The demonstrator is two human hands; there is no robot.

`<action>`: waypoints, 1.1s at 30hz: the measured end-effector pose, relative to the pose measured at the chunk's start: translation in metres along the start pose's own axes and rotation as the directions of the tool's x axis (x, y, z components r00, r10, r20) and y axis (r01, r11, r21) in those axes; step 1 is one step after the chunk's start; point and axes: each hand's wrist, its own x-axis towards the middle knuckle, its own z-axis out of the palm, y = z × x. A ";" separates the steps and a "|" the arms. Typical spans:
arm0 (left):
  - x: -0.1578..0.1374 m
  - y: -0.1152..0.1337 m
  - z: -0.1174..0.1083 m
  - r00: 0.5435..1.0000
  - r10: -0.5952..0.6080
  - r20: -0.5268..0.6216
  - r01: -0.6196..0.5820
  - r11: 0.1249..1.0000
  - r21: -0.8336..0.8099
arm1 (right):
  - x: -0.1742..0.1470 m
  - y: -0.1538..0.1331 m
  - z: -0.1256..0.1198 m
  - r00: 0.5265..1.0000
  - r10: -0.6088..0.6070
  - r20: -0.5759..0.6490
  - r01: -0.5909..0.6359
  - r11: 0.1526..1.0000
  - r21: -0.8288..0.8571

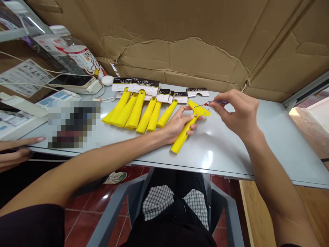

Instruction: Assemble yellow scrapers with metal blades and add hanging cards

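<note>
My left hand [177, 127] is closed around the neck of a yellow scraper [183, 136], whose wide head points away from me and whose handle slants toward the table's front edge. In my right hand [235, 111] is a screwdriver [218, 102] with a dark reddish handle. Its thin shaft reaches left to a screw on the scraper head, and the tip appears to touch it. A second screw shows on the head's right side. Left of my left hand, several yellow handles [140, 109] lie in a row with black-and-white header cards [144, 85] at their far ends.
A cardboard sheet [180, 41] walls off the table's back. At left stand plastic bottles [77, 51], a phone [72, 80] on a white block, cables and a blurred-out patch [74, 125]. Another person's hand [17, 151] rests at the left edge of the grey-white table [226, 157].
</note>
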 end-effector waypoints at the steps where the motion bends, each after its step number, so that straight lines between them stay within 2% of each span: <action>1: 0.000 0.000 0.000 1.000 0.001 -0.002 -0.001 1.000 -0.001 | 0.000 0.000 0.000 1.000 0.002 0.003 -0.002 1.000 0.009; 21: 0.000 -0.001 0.001 1.000 0.008 -0.001 -0.008 1.000 0.009 | -0.001 0.001 0.002 0.999 -0.024 -0.027 0.022 0.998 -0.066; 27: 0.000 -0.001 0.001 1.000 0.013 0.015 -0.013 1.000 0.015 | 0.002 -0.007 -0.007 0.998 -0.021 0.057 0.022 1.000 -0.007; 33: -0.001 0.000 0.002 1.000 0.018 -0.001 -0.018 1.000 0.015 | 0.002 -0.005 -0.011 0.996 -0.044 0.082 0.043 0.999 0.012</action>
